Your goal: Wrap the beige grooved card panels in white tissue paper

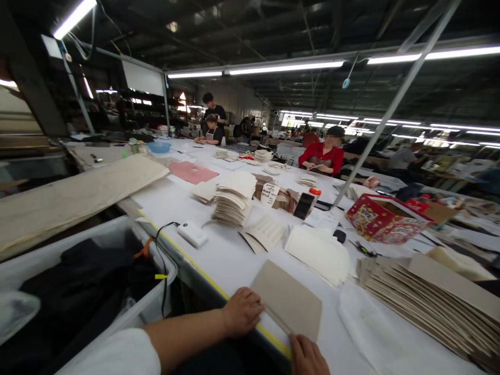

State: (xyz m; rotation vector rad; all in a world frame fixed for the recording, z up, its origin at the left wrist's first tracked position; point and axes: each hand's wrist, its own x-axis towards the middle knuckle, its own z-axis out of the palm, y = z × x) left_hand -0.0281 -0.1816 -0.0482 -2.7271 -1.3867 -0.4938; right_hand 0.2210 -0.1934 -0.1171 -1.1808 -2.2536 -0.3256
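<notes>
A flat beige panel (291, 299) with rounded corners lies on the white tabletop near its front edge. My left hand (242, 311) is closed at the panel's left near corner, fingers curled. At the near right corner, my right hand (308, 357) has its fingers bent over the panel's near edge, and the picture's bottom cuts it off. Both thumbs are largely hidden. Just beyond the panel are a stack of cream sheets (320, 252) and a small fan of pale strips (265, 233). To the right rests a big stack of beige panels (429, 302).
A white bin (117, 234) with dark cloth stands left of the table. A white power bank (192, 235) trails a cable over the edge. A tall stack of pieces (234, 198), a phone (303, 206) and a red box (386, 219) stand farther back. Co-workers sit beyond.
</notes>
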